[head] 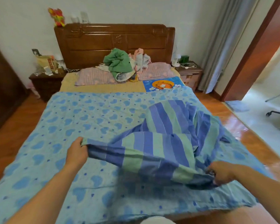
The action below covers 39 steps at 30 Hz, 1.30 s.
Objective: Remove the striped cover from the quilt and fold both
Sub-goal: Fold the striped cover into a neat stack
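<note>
- Cover: the striped cover [166,143] lies rumpled on the quilt [74,120], on the right half of the bed [152,215], and looks already free of the quilt, which is spread flat and wide across the mattress.
- My left hand [77,150] has its grip clamped on one corner of the cover, fingers curled round the green edge, lifted just off the quilt.
- My right hand [223,172] pinches the opposite end of the same near edge, low and close to the bed's right side.
- The relation that matters: the edge I hold runs left to right between my two hands, sagging in the middle, and the bulk of the cover trails away from me toward the headboard [115,39] (bunched, not flat).
- I judge the next move needs that far bulk shaken out or drawn toward me before any fold; both hands are about equally near it, the right slightly closer.
- Writing: none I can read. A blue cloth with an orange cartoon figure [163,84] lies near the pillows [95,75]; any lettering there is too small to tell.
</note>
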Available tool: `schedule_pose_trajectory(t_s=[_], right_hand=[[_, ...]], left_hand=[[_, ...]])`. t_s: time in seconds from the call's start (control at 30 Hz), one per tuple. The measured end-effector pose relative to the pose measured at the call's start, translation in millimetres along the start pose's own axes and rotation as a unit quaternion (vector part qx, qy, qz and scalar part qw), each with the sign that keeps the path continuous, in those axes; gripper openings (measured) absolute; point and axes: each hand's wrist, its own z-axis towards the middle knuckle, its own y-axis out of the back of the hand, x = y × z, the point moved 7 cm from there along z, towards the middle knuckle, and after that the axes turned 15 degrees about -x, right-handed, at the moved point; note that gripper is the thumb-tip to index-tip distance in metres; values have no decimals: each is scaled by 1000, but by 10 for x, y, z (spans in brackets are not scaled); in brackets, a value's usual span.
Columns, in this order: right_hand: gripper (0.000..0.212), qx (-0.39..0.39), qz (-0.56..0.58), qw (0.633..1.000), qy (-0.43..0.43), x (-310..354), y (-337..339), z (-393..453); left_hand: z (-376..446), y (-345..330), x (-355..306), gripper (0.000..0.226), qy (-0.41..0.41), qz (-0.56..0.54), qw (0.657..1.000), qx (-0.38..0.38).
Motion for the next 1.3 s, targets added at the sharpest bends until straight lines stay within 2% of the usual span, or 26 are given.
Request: schedule_pose_trajectory(t_s=[0.03,0.07,0.1,0.13,0.17,0.2,0.27,0.33,0.37,0.4,0.47,0.5,0.53,0.57,0.6,0.63,0.67,0.7,0.8,0.83,0.9,0.97,1.0,1.1,1.2,1.3], right_hand=[[37,22,-11,1000,0,-57,-19,22],[28,31,-34,999,-7,-100,54,6],[16,18,-61,998,-5,-162,173,16],[8,-31,-91,995,-1,-220,402,36],[9,-142,-113,983,-2,-297,747,78],[15,-280,-124,952,-11,-377,1179,44],[21,-482,-108,866,-84,-662,1931,-174],[21,-565,-75,810,-137,-891,2404,-357],[20,-572,-67,805,-144,-935,2557,-383],[20,-551,-81,816,-158,-916,2659,-391],[44,-479,-105,861,-134,-690,2622,-311],[63,-420,-53,903,-75,-465,2475,-261],[79,-342,65,937,11,-126,2255,-249],[88,-246,212,940,102,328,2015,-338],[90,-147,319,917,187,835,1794,-506],[86,-93,375,889,245,1247,1587,-636],[76,-98,414,865,267,1525,1424,-710],[60,-141,450,843,257,1690,1351,-728],[6,-303,503,793,160,1683,1422,-726],[8,-321,511,784,144,1642,1474,-740],[30,-334,523,774,128,1580,1568,-782],[41,-376,523,756,112,1500,1723,-855],[41,-409,515,747,100,1443,1808,-889],[34,-519,484,704,24,1159,2017,-984],[18,-553,520,649,-57,915,2120,-1034],[31,-559,514,647,-76,865,2200,-1099]], left_hand=[[-64,34,138,12,27,16,1000,-5],[-121,53,205,14,34,26,999,-4],[-178,45,219,17,24,36,999,8],[-252,27,168,19,8,42,999,27],[-332,4,63,19,-13,44,998,51],[-430,-24,-77,19,-35,40,995,82],[-687,-75,-429,22,-85,21,982,166],[-1052,-124,-838,22,-136,-3,951,276],[-1254,-140,-1033,17,-154,-16,932,329],[-1452,-149,-1223,12,-173,-28,913,370],[-1752,-178,-1536,9,-209,-46,890,403],[-1837,-204,-1664,14,-223,-48,891,392],[-1881,-229,-1790,20,-234,-48,899,368],[-1906,-242,-1927,24,-244,-55,907,339],[-1915,-247,-2054,22,-253,-69,912,315],[-1923,-262,-2147,17,-261,-84,914,300],[-1913,-287,-2204,14,-268,-95,914,289],[-1881,-319,-2224,16,-272,-99,915,282],[-1720,-426,-2172,29,-219,-176,910,304],[-1660,-456,-2161,33,-188,-227,899,323],[-1603,-542,-2173,40,-148,-306,854,393],[-1613,-626,-2242,33,-166,-333,802,468],[-1605,-667,-2280,29,-194,-327,787,485],[-1449,-801,-2365,22,-269,-295,776,488],[-1216,-920,-2393,22,-259,-288,775,499],[-1107,-958,-2454,12,-257,-290,759,523]])
